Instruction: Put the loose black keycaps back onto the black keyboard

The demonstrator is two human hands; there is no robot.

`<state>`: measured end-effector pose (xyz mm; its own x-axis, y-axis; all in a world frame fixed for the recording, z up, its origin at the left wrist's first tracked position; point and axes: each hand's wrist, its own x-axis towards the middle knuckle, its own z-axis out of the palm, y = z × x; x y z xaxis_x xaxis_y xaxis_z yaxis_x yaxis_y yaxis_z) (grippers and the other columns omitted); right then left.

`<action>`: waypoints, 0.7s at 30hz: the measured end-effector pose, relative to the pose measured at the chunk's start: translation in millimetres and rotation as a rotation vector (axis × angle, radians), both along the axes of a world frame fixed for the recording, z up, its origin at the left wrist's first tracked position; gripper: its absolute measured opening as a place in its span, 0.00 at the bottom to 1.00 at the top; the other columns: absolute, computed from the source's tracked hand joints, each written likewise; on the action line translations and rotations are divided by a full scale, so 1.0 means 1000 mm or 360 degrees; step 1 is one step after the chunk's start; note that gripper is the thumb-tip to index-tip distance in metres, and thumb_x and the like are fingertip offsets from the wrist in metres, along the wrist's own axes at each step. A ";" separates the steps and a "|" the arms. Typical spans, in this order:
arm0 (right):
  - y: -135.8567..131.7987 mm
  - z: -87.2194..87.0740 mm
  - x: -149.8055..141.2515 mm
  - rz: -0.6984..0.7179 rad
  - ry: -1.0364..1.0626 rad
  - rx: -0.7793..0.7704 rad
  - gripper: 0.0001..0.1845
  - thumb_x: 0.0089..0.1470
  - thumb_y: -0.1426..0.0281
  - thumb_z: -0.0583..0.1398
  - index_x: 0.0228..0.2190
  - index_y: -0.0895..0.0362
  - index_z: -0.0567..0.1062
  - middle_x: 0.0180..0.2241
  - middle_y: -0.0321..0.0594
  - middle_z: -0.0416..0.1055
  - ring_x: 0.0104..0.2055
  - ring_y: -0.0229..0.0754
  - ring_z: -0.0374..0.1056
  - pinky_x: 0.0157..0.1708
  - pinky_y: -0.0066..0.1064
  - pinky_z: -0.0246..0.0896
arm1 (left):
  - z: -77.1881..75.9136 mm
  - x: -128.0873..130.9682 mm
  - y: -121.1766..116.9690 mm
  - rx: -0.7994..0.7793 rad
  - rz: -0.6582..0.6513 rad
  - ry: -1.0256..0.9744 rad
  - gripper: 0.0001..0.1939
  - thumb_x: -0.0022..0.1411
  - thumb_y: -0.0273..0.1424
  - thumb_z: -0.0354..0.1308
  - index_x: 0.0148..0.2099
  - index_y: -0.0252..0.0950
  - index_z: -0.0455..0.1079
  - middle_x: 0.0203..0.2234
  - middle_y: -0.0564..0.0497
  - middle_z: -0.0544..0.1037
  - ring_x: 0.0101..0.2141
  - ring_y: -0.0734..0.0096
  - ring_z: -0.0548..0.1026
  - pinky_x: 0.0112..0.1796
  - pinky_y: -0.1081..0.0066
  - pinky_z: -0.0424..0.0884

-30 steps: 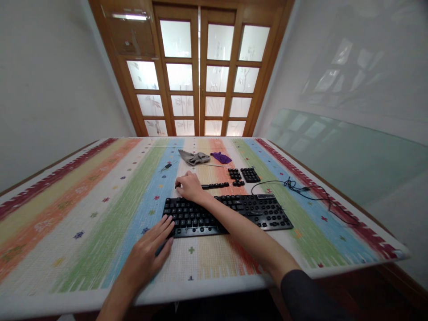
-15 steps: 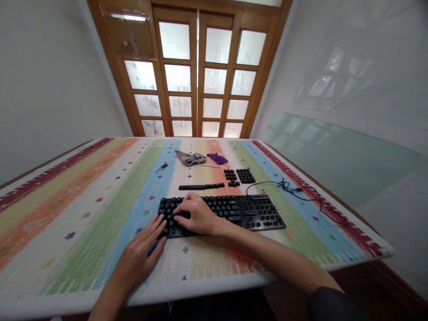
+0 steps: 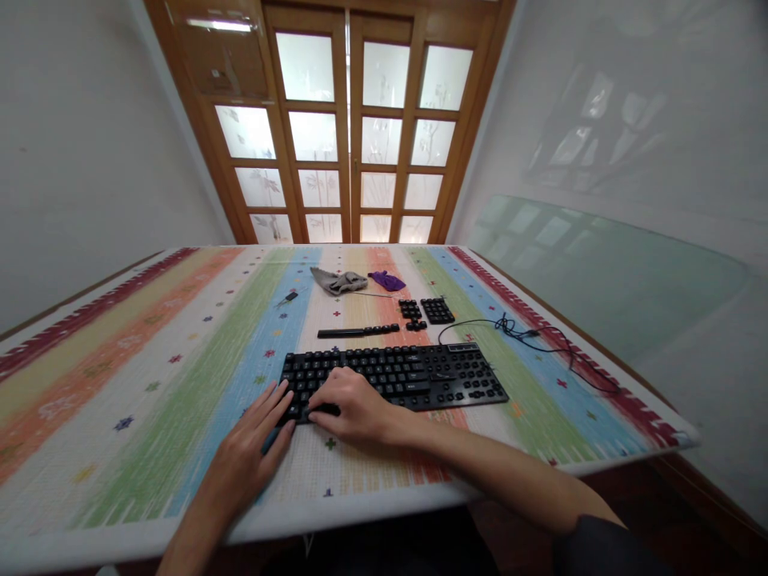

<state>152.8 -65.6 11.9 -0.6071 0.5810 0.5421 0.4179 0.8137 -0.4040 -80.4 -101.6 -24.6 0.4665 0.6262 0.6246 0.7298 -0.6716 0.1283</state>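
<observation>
Head view, near to far: left hand (image 3: 249, 436), open, fingertips resting on the keyboard's left end. Right hand (image 3: 357, 408), thumb and fingers curled in over the lower-left keys; whether they pinch one, I cannot tell. Black keyboard (image 3: 402, 374), lying flat on the cloth-covered counter (image 3: 180, 416) before the person. Cord (image 3: 522, 332), loosely tangled, to its right. Beyond: long black bar (image 3: 341, 333), one row of keycaps (image 3: 382, 329), keycap block (image 3: 437, 310), grey cloth (image 3: 341, 282), purple cloth (image 3: 387, 281). Farthest: glazed wooden doors (image 3: 378, 140).
</observation>
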 end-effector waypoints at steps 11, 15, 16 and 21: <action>-0.001 -0.005 -0.007 0.0031 -0.0240 0.0222 0.05 0.60 0.74 0.61 0.31 0.59 0.77 0.33 0.41 0.79 0.36 0.41 0.69 0.41 0.33 0.59 | 0.000 0.000 0.000 0.0011 -0.0005 0.0024 0.26 0.73 0.35 0.51 0.69 0.41 0.57 0.63 0.42 0.67 0.63 0.51 0.66 0.57 0.49 0.71; -0.002 -0.002 -0.009 0.0031 -0.0336 0.0359 0.09 0.62 0.74 0.59 0.28 0.59 0.75 0.29 0.40 0.76 0.33 0.40 0.66 0.39 0.33 0.58 | 0.001 0.001 0.000 0.0017 -0.0019 0.0010 0.26 0.72 0.35 0.51 0.69 0.40 0.57 0.63 0.43 0.67 0.63 0.51 0.66 0.57 0.49 0.71; -0.002 -0.002 -0.009 0.0029 -0.0346 0.0379 0.09 0.62 0.74 0.59 0.28 0.59 0.75 0.28 0.40 0.75 0.32 0.40 0.66 0.39 0.33 0.57 | 0.001 0.001 0.001 0.0012 -0.0024 0.0013 0.25 0.72 0.34 0.51 0.69 0.40 0.58 0.63 0.43 0.67 0.63 0.51 0.66 0.57 0.48 0.71; -0.005 -0.003 -0.010 -0.0040 -0.0349 0.0414 0.08 0.62 0.74 0.58 0.30 0.59 0.76 0.30 0.40 0.76 0.33 0.41 0.65 0.38 0.34 0.58 | 0.002 0.001 0.002 -0.0003 -0.0037 0.0004 0.25 0.72 0.34 0.52 0.69 0.40 0.58 0.64 0.44 0.66 0.64 0.52 0.65 0.58 0.49 0.70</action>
<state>142.4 -70.5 8.5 -0.7129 0.4568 0.5321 0.4932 0.8660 -0.0826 -79.2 -99.4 -23.1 0.4828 0.6162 0.6222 0.7141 -0.6883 0.1276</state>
